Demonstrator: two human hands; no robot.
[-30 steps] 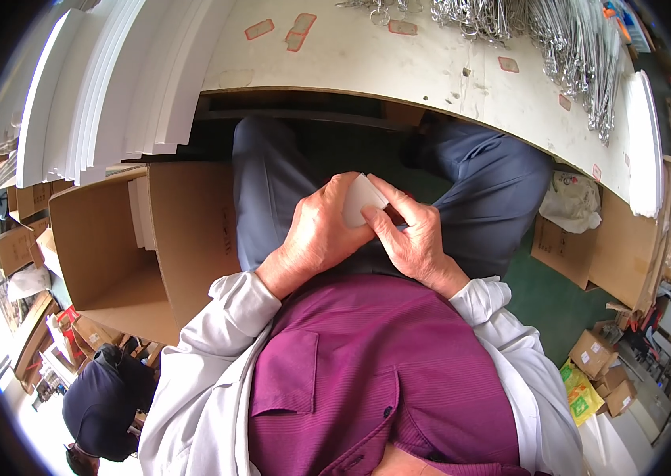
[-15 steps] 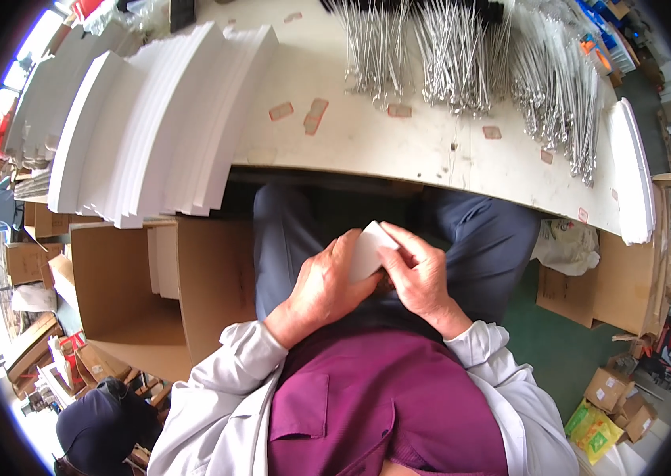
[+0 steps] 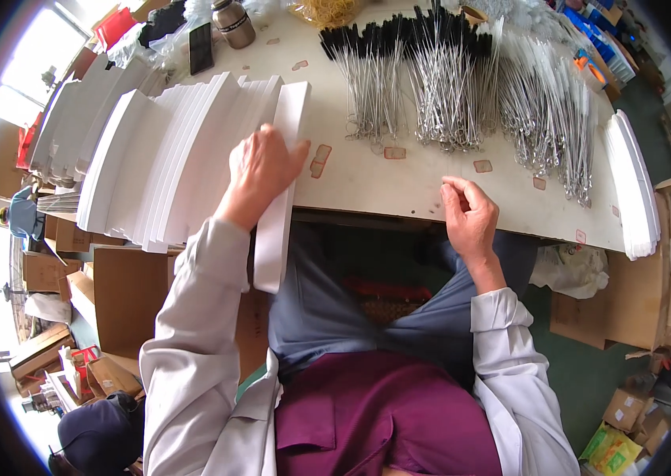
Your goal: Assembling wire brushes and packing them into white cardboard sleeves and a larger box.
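Note:
My left hand (image 3: pixel 264 170) grips a long, narrow white box (image 3: pixel 274 242) at the right end of a row of similar white boxes (image 3: pixel 157 163). Its thumb lies along the box's right side and the curled fingers are over the top. The near end of this box juts past the table edge. My right hand (image 3: pixel 472 222) hovers at the table's front edge, thumb and fingertips drawn together, with nothing visible in them. Beyond it lie bundles of wire-handled brushes, some with black bristles (image 3: pixel 446 87), others with whitish bristles (image 3: pixel 550 119), their looped ends toward me.
On the white table (image 3: pixel 367 178) are a phone (image 3: pixel 201 47), a metal flask (image 3: pixel 233 24), an orange tape roll (image 3: pixel 589 71) and a white stack (image 3: pixel 633 186) at right. Open cardboard boxes (image 3: pixel 125 301) stand below left. A person in a dark cap (image 3: pixel 101 432) is at lower left.
My hands have parted from the small white end they held together above my lap. The left moved up left to the row of boxes, the right up right to the table edge.

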